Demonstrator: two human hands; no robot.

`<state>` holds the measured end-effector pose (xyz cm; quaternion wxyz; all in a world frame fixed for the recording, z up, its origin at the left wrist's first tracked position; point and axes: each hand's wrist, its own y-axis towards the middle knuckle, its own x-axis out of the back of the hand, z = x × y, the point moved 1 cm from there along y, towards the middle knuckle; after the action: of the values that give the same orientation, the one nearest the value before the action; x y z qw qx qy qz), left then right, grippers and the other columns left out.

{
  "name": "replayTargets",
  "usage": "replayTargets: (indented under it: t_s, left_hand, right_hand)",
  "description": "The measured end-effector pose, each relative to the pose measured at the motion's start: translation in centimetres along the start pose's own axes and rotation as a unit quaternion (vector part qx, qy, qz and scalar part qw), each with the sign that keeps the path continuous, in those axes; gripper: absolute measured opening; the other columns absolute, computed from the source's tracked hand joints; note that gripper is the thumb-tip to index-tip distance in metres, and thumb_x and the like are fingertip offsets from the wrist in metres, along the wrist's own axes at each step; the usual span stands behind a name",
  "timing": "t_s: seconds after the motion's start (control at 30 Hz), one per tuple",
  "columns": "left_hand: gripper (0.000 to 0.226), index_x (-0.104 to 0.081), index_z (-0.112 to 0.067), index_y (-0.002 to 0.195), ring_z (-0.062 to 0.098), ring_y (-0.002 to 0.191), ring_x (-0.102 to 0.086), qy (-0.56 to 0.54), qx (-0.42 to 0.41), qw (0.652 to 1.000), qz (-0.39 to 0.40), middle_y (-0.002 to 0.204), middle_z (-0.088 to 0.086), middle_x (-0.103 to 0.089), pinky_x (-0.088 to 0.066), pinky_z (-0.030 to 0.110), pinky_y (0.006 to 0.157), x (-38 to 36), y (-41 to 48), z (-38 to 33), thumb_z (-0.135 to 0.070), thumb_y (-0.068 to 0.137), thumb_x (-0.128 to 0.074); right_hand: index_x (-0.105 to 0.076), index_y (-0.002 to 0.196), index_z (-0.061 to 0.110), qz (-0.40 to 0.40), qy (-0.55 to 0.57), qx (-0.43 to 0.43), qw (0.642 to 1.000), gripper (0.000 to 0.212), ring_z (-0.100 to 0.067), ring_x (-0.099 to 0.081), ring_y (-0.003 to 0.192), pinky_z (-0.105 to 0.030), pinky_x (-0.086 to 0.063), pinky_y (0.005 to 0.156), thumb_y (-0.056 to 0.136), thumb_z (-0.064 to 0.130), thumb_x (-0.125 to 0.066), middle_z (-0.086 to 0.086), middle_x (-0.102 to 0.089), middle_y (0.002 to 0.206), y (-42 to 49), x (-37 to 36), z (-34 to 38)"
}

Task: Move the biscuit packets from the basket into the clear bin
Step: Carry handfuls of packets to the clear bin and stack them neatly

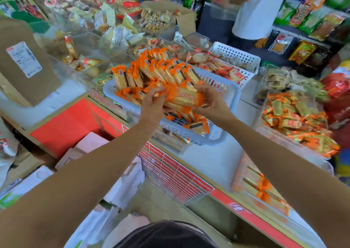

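A pale grey slotted basket (pixel 230 96) stands on the counter, heaped with orange biscuit packets (pixel 161 69). Above its near half, a stack of these orange packets (pixel 182 97) is held between both hands. My left hand (pixel 151 105) grips the stack's left end with curled fingers. My right hand (pixel 212 101) grips its right end. A clear bin (pixel 265 103) at the right holds orange and gold packets (pixel 295 118).
A white perforated basket (pixel 238 55) with red-wrapped biscuits sits behind. More clear bins of snacks fill the counter to the left. A wire rack (pixel 174 173) hangs on the counter's red front. Boxes lie on the floor at left. A person in white stands at the back right.
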<state>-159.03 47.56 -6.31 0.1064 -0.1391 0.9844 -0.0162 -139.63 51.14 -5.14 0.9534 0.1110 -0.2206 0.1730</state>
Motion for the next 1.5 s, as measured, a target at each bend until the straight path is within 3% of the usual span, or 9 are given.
replayTargets:
  t_s: [0.13,0.27,0.43,0.63,0.77,1.03,1.27,1.37,1.5]
  left_hand:
    - [0.024,-0.057,-0.01,0.117,0.001,0.074,-0.066,-0.014,0.022,0.999,0.048,0.107,-0.008,-0.057,-0.059,0.03,0.069,-5.8,-3.8,1.2,-0.023,0.097,-0.056]
    - [0.037,-0.057,-0.016,0.119,0.024,0.104,-0.064,0.016,0.01,0.995,0.101,0.123,0.004,-0.055,-0.058,0.033,0.072,-11.9,-7.3,3.5,-0.028,0.087,-0.069]
    - [0.026,-0.052,-0.018,0.114,0.021,0.098,-0.063,0.017,0.017,0.987,0.159,0.111,-0.012,-0.054,-0.057,0.03,0.068,-19.2,-11.9,6.5,-0.011,0.091,-0.061]
    - [0.031,-0.049,-0.038,0.11,0.021,0.088,-0.068,0.053,0.077,0.96,0.265,0.097,0.003,-0.063,-0.058,0.038,0.079,-25.1,-15.2,10.0,-0.023,0.088,-0.065]
    - [0.039,-0.042,-0.034,0.126,0.018,0.101,-0.063,0.133,0.108,0.924,0.342,0.115,0.006,-0.058,-0.055,0.03,0.081,-27.3,-15.9,12.6,-0.033,0.091,-0.06]
    - [0.04,-0.049,-0.01,0.135,0.027,0.131,-0.041,0.435,-0.155,0.826,0.324,0.139,0.01,-0.049,-0.032,0.037,0.106,-27.2,-10.1,17.2,-0.016,0.095,-0.05]
    - [0.052,-0.021,-0.013,0.152,0.021,0.149,-0.004,0.499,-0.189,0.746,0.399,0.161,0.005,-0.009,-0.013,0.039,0.121,-27.8,-7.1,20.2,-0.024,0.102,-0.035]
    - [0.056,-0.011,-0.012,0.153,0.018,0.149,0.0,0.505,-0.196,0.73,0.417,0.162,0.005,-0.004,-0.012,0.039,0.122,-28.2,-6.3,21.6,-0.026,0.103,-0.032]
    - [0.058,-0.007,-0.012,0.154,0.016,0.149,0.004,0.504,-0.193,0.728,0.424,0.162,0.003,0.003,-0.014,0.038,0.121,-28.3,-5.9,23.1,-0.027,0.103,-0.03]
  right_hand:
    - [-0.052,0.115,0.031,-0.022,-0.037,0.002,0.999,0.049,-0.017,-0.054,0.11,-0.03,-0.048,0.092,0.071,0.016,-0.069,-0.003,-0.052,0.122,-5.0,4.5,-1.5]
    - [-0.051,0.118,0.019,-0.046,-0.084,-0.016,0.995,0.053,-0.018,-0.055,0.109,-0.034,-0.049,0.094,0.074,0.013,-0.079,-0.004,-0.052,0.122,-10.9,9.2,-3.4]
    - [-0.048,0.118,0.014,-0.071,-0.175,-0.053,0.981,0.057,-0.019,-0.057,0.1,-0.04,-0.049,0.086,0.073,0.017,-0.082,0.0,-0.057,0.113,-18.0,14.7,-5.6]
    - [-0.046,0.129,0.019,-0.079,-0.248,-0.117,0.958,0.067,-0.018,-0.055,0.105,-0.04,-0.048,0.087,0.072,0.03,-0.078,0.0,-0.057,0.118,-24.6,18.3,-9.2]
    - [-0.049,0.129,0.019,-0.108,-0.252,-0.189,0.943,0.063,-0.015,-0.057,0.098,-0.022,-0.041,0.078,0.074,0.022,-0.079,0.001,-0.062,0.113,-27.5,19.2,-11.7]
    - [-0.045,0.13,0.021,-0.143,-0.257,-0.289,0.911,0.066,-0.024,-0.061,0.099,-0.032,-0.05,0.081,0.074,0.023,-0.079,-0.006,-0.064,0.116,-27.7,21.0,-18.0]
    - [-0.043,0.127,0.028,-0.097,-0.275,-0.32,0.901,0.061,-0.025,-0.058,0.104,-0.034,-0.049,0.083,0.073,0.032,-0.072,-0.003,-0.062,0.117,-22.8,20.7,-23.5]
    - [-0.044,0.132,0.024,-0.078,-0.293,-0.318,0.899,0.061,-0.025,-0.055,0.11,-0.024,-0.037,0.077,0.078,0.027,-0.072,-0.005,-0.059,0.121,-20.8,19.8,-25.4]
    - [-0.04,0.135,0.017,-0.058,-0.291,-0.308,0.904,0.063,-0.028,-0.053,0.109,-0.034,-0.043,0.086,0.081,0.02,-0.071,-0.012,-0.057,0.121,-19.2,18.9,-27.6]
